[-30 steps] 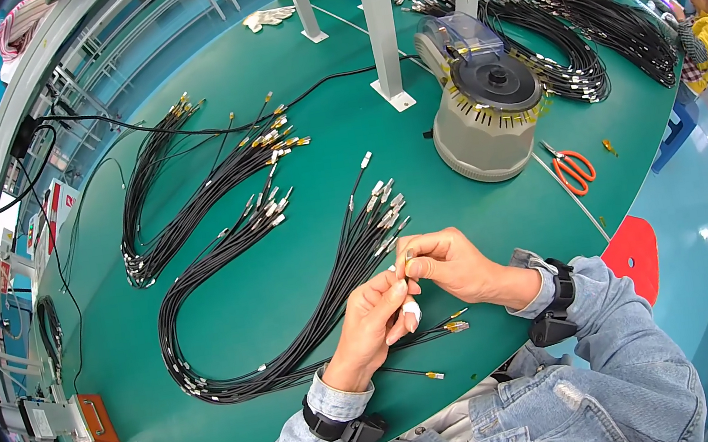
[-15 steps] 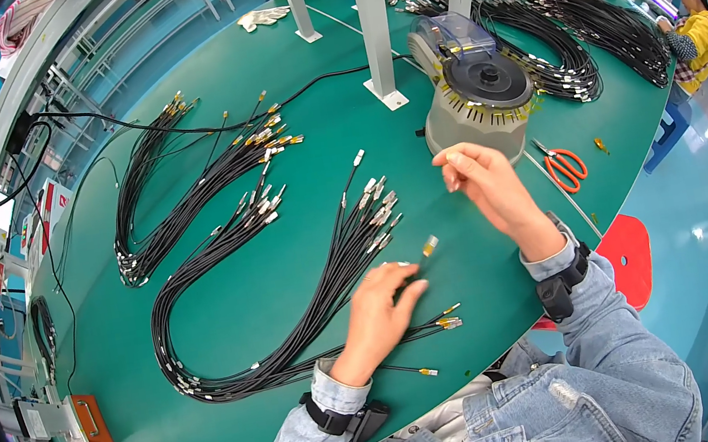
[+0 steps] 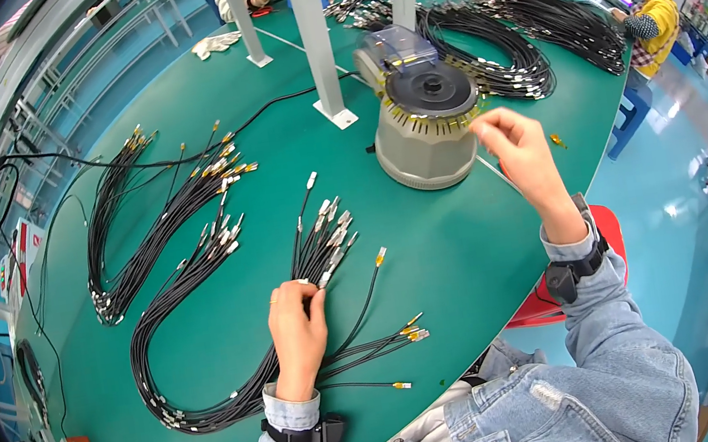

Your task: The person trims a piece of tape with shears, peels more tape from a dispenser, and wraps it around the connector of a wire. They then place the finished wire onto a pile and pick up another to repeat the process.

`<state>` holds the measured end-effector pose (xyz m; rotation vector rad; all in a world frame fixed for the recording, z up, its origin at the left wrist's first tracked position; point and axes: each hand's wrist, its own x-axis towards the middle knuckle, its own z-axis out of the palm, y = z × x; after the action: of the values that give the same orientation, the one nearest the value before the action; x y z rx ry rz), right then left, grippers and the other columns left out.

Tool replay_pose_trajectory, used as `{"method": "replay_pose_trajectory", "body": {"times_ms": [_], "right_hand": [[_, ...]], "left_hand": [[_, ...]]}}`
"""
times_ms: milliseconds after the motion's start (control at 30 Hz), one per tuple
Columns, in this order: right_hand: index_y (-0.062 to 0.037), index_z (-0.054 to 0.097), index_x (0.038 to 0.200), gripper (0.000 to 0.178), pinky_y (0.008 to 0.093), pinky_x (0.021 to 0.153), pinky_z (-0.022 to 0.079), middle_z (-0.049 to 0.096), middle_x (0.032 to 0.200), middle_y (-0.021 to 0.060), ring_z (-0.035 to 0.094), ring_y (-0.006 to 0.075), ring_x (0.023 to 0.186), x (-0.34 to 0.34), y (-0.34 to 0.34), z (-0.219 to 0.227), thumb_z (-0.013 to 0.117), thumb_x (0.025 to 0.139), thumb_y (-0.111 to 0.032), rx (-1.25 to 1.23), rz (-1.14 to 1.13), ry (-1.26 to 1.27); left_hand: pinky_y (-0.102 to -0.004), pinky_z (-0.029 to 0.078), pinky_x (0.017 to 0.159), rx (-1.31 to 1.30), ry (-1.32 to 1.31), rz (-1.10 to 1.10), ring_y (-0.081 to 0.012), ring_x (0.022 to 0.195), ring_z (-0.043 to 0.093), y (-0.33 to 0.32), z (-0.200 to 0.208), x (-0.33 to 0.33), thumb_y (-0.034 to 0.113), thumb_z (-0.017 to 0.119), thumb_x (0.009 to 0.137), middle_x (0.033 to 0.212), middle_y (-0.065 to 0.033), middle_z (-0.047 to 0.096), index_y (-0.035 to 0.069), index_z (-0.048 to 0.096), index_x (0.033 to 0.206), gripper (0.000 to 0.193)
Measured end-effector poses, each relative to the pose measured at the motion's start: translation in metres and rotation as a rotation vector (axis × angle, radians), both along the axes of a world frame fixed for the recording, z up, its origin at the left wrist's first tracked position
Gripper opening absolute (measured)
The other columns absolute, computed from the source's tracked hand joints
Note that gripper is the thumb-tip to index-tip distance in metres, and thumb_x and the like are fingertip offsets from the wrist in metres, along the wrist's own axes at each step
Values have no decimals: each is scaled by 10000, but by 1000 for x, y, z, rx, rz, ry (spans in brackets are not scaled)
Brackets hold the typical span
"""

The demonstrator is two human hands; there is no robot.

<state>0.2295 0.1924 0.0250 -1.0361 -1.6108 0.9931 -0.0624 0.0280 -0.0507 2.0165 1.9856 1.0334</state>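
Observation:
My left hand point(image 3: 299, 332) is closed at the bundle of black cables point(image 3: 156, 305), its thumb and fingertips pinching one cable just below its silver connector point(image 3: 324, 277). The bundle curves in a U, with metal connectors at both ends. To its right, several cables with yellow-wrapped ends point(image 3: 414, 335) lie apart, and one bends up to a yellow-banded tip point(image 3: 380, 257). My right hand point(image 3: 527, 163) is raised at the rim of a grey round tape dispenser point(image 3: 428, 150), where short yellow strips stick out. Its thumb and forefinger pinch a yellow tape strip, mostly hidden by the fingertips.
Another cable bundle point(image 3: 163, 227) lies at the left, with more cable coils point(image 3: 522, 59) at the back right. Metal posts point(image 3: 317, 53) stand on the green table point(image 3: 446, 285). A white glove point(image 3: 216, 45) lies far back. Other people sit around the table; a red stool point(image 3: 609, 229) is at right.
My left hand has moved left from the yellow-banded cable end to the silver connectors and pinches a cable there. My right hand has reached the dispenser's rim. The whole view has shifted.

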Motion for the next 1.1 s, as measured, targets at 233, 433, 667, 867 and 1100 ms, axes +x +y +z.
{"method": "replay_pose_trajectory", "body": {"times_ms": [233, 433, 667, 867, 1100], "right_hand": [[4, 621, 956, 203, 206, 661, 382, 592, 816, 2, 502, 66, 766, 41, 58, 3, 563, 852, -161, 78, -285, 41], [-19, 626, 987, 292, 253, 752, 387, 621, 946, 25, 522, 114, 895, 46, 128, 22, 578, 840, -266, 16, -112, -235], [-56, 658, 925, 321, 265, 738, 374, 621, 911, 17, 517, 110, 860, 19, 160, 49, 631, 784, -343, -269, 74, -571], [-86, 672, 837, 240, 251, 646, 339, 589, 816, -26, 461, 82, 738, 22, 169, 54, 640, 773, -316, -226, 163, -646], [-84, 657, 843, 157, 214, 612, 341, 561, 773, -52, 453, 52, 709, 19, 143, 74, 635, 782, -227, -108, 99, -404]], "left_hand": [[-308, 414, 575, 100, -259, 43, -235, 665, 515, 0, 8, -2, -2, 656, 718, 796, -106, 545, 11, 520, 757, 143], [-284, 398, 548, -8, -209, -90, -175, 609, 492, -6, 9, 6, -13, 638, 734, 732, -79, 546, 11, 529, 769, 117], [-289, 402, 557, -55, -103, -173, -193, 612, 479, -4, 15, 9, -13, 636, 726, 712, -74, 547, 17, 567, 821, 121], [-312, 426, 601, -97, -186, -186, -223, 660, 518, -3, 14, 8, -18, 626, 730, 730, -84, 567, 17, 586, 885, 164], [-258, 433, 583, -250, -455, -100, -134, 636, 534, -6, 7, 5, 8, 586, 788, 743, -68, 593, -3, 579, 916, 129]]}}
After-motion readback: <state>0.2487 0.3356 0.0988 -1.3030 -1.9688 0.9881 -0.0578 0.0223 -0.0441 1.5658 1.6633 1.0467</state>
